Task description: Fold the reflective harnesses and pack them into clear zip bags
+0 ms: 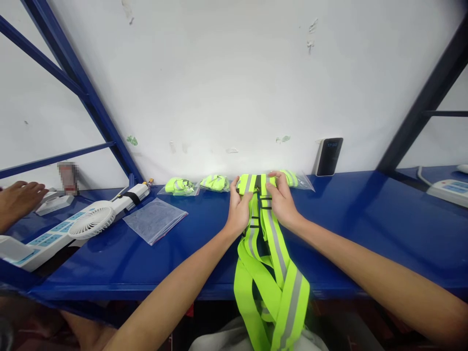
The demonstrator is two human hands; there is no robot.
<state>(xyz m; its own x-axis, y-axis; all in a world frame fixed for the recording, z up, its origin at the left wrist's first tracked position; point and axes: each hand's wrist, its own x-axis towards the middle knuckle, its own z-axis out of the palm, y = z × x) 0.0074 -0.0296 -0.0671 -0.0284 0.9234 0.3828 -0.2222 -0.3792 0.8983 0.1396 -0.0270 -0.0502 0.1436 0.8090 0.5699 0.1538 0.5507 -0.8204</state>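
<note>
Between my hands is a neon yellow-green reflective vest (278, 243) made of elastic straps with grey stripes and black buckles. Its upper end is folded over the blue table, and the loose straps hang past the front edge onto my lap. My left hand (239, 207) grips the folded end on its left side, thumb on top. On the right side, my right hand (283, 200) pinches the same band near a black slider. Behind the hands, along the wall, lie bagged rolled vests, one at the left (179, 186), one nearer the middle (215, 183) and one partly hidden (290, 178).
A stack of clear zip bags (155, 220) lies left on the blue table (365, 234). Further left are a white power strip (54, 234), a small white fan (91, 223) and another person's hand (22, 201). A phone-like device (329, 156) leans on the wall at right.
</note>
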